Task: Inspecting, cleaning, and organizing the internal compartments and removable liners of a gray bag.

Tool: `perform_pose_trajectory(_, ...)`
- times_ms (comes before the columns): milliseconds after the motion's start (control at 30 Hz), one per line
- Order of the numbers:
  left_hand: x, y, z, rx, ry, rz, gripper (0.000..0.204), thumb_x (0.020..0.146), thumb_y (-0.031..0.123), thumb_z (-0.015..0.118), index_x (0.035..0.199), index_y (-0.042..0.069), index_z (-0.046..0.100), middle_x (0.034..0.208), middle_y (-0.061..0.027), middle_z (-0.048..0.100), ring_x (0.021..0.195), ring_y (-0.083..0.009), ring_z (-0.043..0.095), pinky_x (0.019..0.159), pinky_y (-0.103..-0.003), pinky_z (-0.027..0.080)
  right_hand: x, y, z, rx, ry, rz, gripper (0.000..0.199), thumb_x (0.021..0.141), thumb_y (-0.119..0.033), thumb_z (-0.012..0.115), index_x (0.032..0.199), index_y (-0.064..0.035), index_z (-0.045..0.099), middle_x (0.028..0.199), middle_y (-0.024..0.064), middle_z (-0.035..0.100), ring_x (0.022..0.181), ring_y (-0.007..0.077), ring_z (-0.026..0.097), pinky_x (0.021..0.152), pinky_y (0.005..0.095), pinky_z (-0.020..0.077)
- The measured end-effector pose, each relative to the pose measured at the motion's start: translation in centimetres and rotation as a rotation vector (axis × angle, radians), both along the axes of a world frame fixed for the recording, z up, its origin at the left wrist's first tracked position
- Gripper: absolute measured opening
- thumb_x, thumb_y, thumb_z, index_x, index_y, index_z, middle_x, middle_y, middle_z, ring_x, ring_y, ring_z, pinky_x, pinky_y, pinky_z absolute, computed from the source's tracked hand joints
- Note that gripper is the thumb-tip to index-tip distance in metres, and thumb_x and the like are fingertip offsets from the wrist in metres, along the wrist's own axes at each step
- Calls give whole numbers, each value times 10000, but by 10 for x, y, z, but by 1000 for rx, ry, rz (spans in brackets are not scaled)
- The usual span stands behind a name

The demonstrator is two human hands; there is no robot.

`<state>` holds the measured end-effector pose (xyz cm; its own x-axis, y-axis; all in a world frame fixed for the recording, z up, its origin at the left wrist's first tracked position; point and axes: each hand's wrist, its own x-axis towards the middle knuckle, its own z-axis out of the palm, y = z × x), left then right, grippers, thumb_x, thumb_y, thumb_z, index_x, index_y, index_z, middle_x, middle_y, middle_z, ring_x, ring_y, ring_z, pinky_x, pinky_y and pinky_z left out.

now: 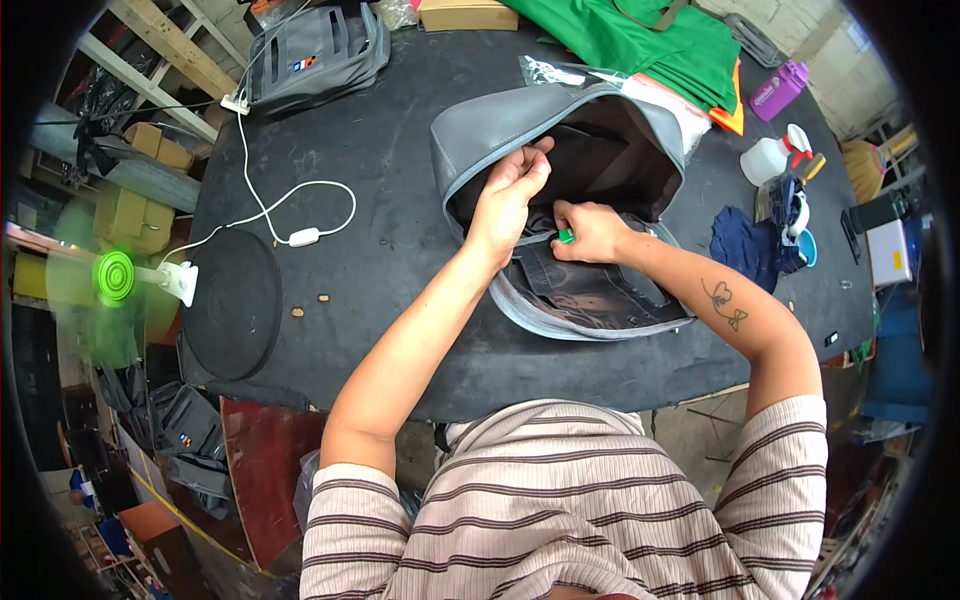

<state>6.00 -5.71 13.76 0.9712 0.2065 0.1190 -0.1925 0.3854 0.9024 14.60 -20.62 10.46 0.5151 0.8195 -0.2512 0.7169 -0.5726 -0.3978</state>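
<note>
A grey backpack lies opened wide on the black table, its dark lining showing. My left hand pinches the edge of the lining inside the opening, fingers closed on the fabric. My right hand sits just to its right, inside the bag, closed on a small green-tipped tool pressed against the lining. Both hands nearly touch over the middle of the bag.
A second grey bag lies at the far left, with a white cable and switch and a round black pad. Green fabric, a purple bottle, a white spray bottle and a blue cloth sit to the right. A green fan spins at the left edge.
</note>
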Motion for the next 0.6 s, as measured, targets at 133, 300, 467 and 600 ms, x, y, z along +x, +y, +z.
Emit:
perform_pose_trajectory(133, 1, -2, 2, -44, -17, -3, 96, 911, 160, 507, 941, 70, 521, 1272, -113, 478, 1195, -127, 388, 1046, -314, 213, -1, 2, -1, -16, -23, -30, 392, 662, -344, 642, 878, -30, 548, 787, 175, 644, 786, 347, 636, 711, 434, 495)
perform_pose_trajectory(300, 2, 1, -2, -4, -21, 5, 77, 906, 161, 515, 944, 100, 543, 1306, -83, 485, 874, -43, 412, 836, -224, 320, -3, 8, 5, -56, -62, 44, 383, 674, -324, 641, 893, -26, 543, 803, 178, 646, 779, 354, 634, 711, 437, 494)
perform_pose_trajectory(467, 6, 6, -5, 59, -28, 20, 93, 896, 146, 527, 942, 68, 546, 1265, -107, 523, 1026, -100, 492, 932, -248, 325, 4, 11, 10, -28, -43, 180, 426, 715, -389, 654, 909, -28, 539, 797, 183, 643, 769, 369, 626, 695, 447, 494)
perform_pose_trajectory(600, 13, 32, -22, 586, 244, -174, 47, 853, 61, 563, 878, 21, 560, 999, -95, 640, 940, -149, 573, 889, -275, 421, 22, 7, 50, -232, 158, 223, 459, 690, -336, 723, 971, -21, 542, 887, 173, 626, 863, 325, 606, 727, 404, 478)
